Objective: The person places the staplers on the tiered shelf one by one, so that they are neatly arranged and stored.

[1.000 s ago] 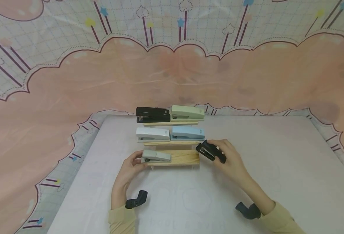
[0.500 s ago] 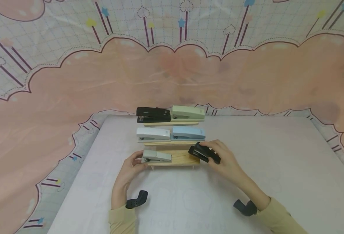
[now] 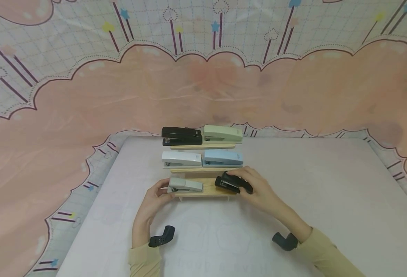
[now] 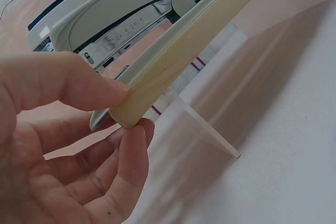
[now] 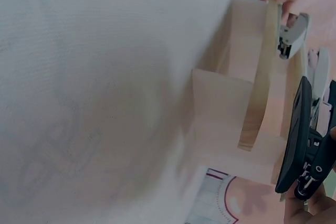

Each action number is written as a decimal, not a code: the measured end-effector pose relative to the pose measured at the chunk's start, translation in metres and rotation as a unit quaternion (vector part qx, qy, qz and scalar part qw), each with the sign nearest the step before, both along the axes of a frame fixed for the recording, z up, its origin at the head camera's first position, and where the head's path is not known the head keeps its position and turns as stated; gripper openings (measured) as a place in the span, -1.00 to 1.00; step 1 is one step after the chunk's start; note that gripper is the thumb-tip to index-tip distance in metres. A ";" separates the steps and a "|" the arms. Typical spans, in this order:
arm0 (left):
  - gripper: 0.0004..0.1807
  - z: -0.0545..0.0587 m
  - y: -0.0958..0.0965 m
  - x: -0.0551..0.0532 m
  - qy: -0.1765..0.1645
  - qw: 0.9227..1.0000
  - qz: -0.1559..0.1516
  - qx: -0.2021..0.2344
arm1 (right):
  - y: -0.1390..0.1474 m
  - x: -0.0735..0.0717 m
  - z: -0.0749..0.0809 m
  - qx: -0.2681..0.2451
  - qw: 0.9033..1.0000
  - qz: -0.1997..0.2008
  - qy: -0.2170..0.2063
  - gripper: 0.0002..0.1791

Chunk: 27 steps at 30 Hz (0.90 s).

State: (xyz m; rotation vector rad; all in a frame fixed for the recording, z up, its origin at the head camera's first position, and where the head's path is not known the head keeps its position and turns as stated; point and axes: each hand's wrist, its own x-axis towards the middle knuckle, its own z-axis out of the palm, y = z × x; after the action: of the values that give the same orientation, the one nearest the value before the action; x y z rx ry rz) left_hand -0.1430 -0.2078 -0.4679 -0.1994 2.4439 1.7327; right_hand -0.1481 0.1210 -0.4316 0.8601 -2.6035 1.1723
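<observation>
My right hand [image 3: 259, 190] grips a black stapler [image 3: 232, 182] by its rear half, tilted over the right end of the lowest wooden shelf board [image 3: 208, 187]. In the right wrist view, this stapler [image 5: 296, 135] is seen side-on, with fingertips [image 5: 317, 208] behind it. A pale grey stapler [image 3: 185, 185] rests on the left half of the same board. My left hand [image 3: 157, 197] is at the board's left end. In the left wrist view, the left thumb [image 4: 100, 90] lies along the board's edge and curled fingers [image 4: 128, 161] pinch its corner from below.
On the middle tier stand a white stapler [image 3: 181, 158] and a light blue one [image 3: 223, 157]. A glossy black stapler [image 3: 181, 136] and a light green one [image 3: 223, 133] occupy the top tier. Pale upright panels [image 5: 220, 108] support the board above the white table [image 3: 328, 184].
My right hand has carried the black stapler leftward, from beside the rack to over the lowest board's right end. The left hand keeps its place.
</observation>
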 end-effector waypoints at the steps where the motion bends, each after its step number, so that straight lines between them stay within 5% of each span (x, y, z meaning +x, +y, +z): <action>1: -0.37 0.000 0.000 0.000 0.000 1.000 0.000 0.001 | -0.001 0.000 0.000 0.003 1.000 0.003 -0.002 -0.39; 27: -0.36 -0.001 0.000 0.000 -0.001 1.000 0.002 0.000 | -0.019 -0.014 -0.007 0.066 0.996 0.063 0.015 -0.35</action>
State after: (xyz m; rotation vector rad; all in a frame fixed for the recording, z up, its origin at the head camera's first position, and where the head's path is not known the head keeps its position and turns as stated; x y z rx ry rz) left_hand -0.1431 -0.2075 -0.4686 -0.2063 2.4446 1.7338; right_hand -0.1618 0.1019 -0.4389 1.0726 -2.6599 1.0163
